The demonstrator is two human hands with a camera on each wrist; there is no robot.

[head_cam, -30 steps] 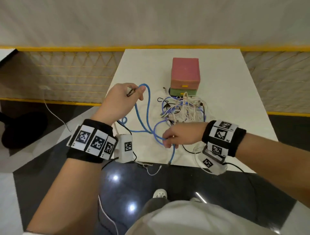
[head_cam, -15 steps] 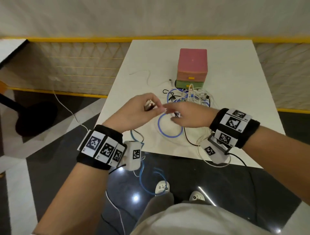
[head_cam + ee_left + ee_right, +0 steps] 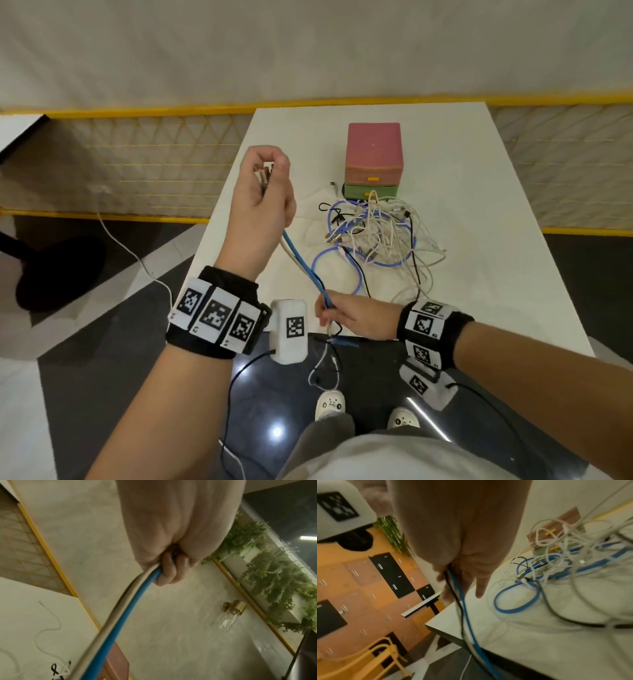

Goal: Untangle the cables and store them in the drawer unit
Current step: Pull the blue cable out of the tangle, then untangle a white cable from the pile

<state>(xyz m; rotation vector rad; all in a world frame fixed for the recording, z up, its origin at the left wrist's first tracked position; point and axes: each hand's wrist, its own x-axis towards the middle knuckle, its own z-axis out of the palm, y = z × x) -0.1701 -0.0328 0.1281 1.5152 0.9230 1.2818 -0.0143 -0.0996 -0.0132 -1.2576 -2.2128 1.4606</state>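
- Blue round cable [image 3: 303,265] runs taut between my hands, a white cable [image 3: 109,616] alongside it.
- My left hand [image 3: 262,195], raised, grips both by their plug ends.
- My right hand [image 3: 356,317] pinches the blue one at the white table [image 3: 479,274] edge.
- Tangled cable pile [image 3: 376,233] lies against the pink-and-green drawer unit [image 3: 373,161], drawers closed.

tangled cables [image 3: 373,236] crowd the drawer unit's [image 3: 372,161] front; bare table [image 3: 479,212] to its right.

Dim warm light, blurred wrist views
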